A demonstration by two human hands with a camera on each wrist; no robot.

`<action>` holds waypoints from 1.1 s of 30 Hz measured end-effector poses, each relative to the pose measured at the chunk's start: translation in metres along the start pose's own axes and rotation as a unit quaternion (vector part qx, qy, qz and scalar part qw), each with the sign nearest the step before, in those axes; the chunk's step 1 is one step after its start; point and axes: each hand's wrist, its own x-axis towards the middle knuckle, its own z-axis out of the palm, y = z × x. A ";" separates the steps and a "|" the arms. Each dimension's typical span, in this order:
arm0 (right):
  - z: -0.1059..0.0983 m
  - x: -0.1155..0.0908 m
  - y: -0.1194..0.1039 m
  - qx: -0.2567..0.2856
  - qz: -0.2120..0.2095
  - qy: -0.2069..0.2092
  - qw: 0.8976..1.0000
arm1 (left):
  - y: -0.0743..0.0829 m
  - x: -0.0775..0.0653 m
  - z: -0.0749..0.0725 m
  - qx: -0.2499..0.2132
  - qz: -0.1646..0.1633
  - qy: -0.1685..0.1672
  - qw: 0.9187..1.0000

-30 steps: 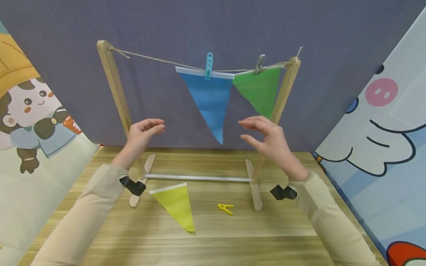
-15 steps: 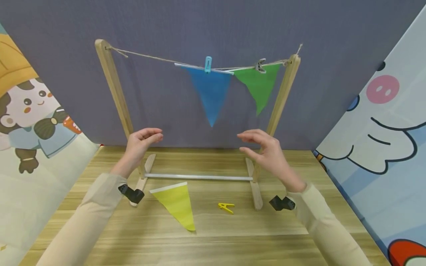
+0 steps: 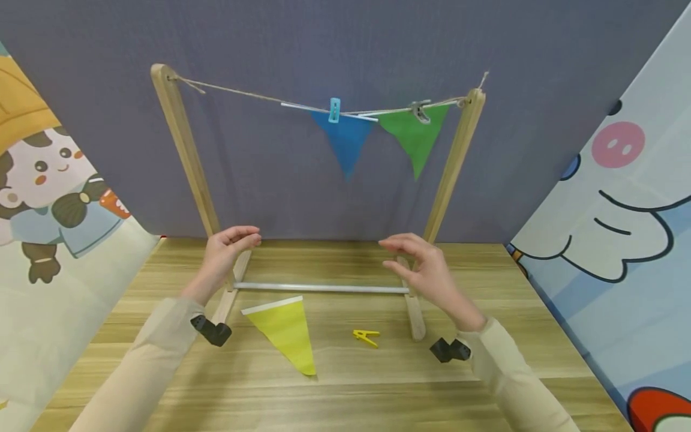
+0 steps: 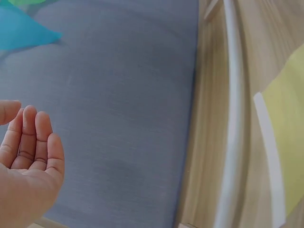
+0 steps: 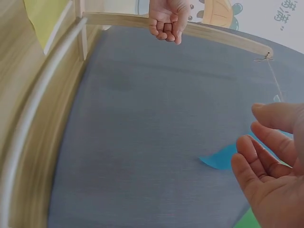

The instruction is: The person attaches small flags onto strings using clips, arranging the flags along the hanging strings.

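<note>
My left hand (image 3: 224,252) is in the air beside the stand's left post, fingers loosely bent, with nothing in it. In front of the right post, my right hand (image 3: 418,264) hovers with thumb and fingers apart, also holding nothing. Above and between them a blue pennant (image 3: 345,141) hangs from a string (image 3: 243,93) under a light blue clothespin (image 3: 335,111). To its right, a metal clip (image 3: 420,112) holds a green pennant (image 3: 418,138). Flat on the table lie a yellow pennant (image 3: 286,330) and a yellow clothespin (image 3: 366,336).
The string runs between the wooden posts (image 3: 186,150) of the stand, which a white rod (image 3: 324,288) joins low down. A grey panel (image 3: 302,48) rises behind. Cartoon-printed panels (image 3: 626,198) flank the wooden table (image 3: 410,396).
Both hands have come down and slightly toward me, still holding nothing. The blue and green pennants have swung backward on the string, and their clips have tilted. The yellow pieces stay put.
</note>
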 end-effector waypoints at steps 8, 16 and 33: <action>0.010 -0.016 0.005 0.025 0.021 0.001 0.999 | -0.016 -0.008 -0.002 -0.015 -0.022 0.019 0.999; 0.019 -0.031 0.012 0.035 0.030 -0.001 0.999 | -0.033 -0.016 -0.005 -0.002 -0.032 0.030 0.999; 0.035 -0.059 0.019 0.085 0.092 -0.017 0.992 | -0.061 -0.034 -0.009 0.007 -0.078 0.028 0.997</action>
